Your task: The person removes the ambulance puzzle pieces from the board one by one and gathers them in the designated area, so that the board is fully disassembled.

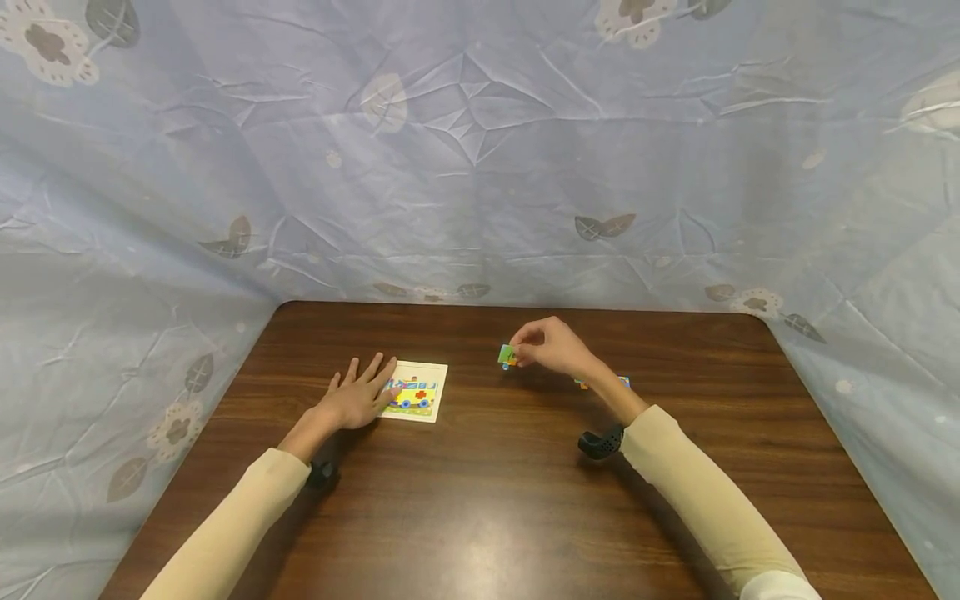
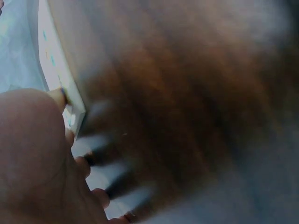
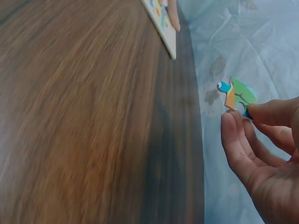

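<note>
My left hand (image 1: 357,400) rests with spread, straight fingers on the left part of a flat puzzle board (image 1: 442,382). The board has a pale frame and a picture of a yellow ambulance with a red cross; the hand hides its left side. To the right of the board, my right hand (image 1: 553,345) pinches a small green and orange jigsaw piece (image 3: 243,92) between thumb and fingers, held above the table. Under my right forearm, other colourful jigsaw pieces (image 1: 625,382) lie on the table, mostly hidden.
The dark brown wooden table (image 1: 465,492) reaches back to a pale, floral-patterned curtain (image 1: 480,217) that also hangs at both sides. A black wrist strap (image 1: 600,444) shows beneath the right wrist, and another black device (image 1: 324,475) beneath the left.
</note>
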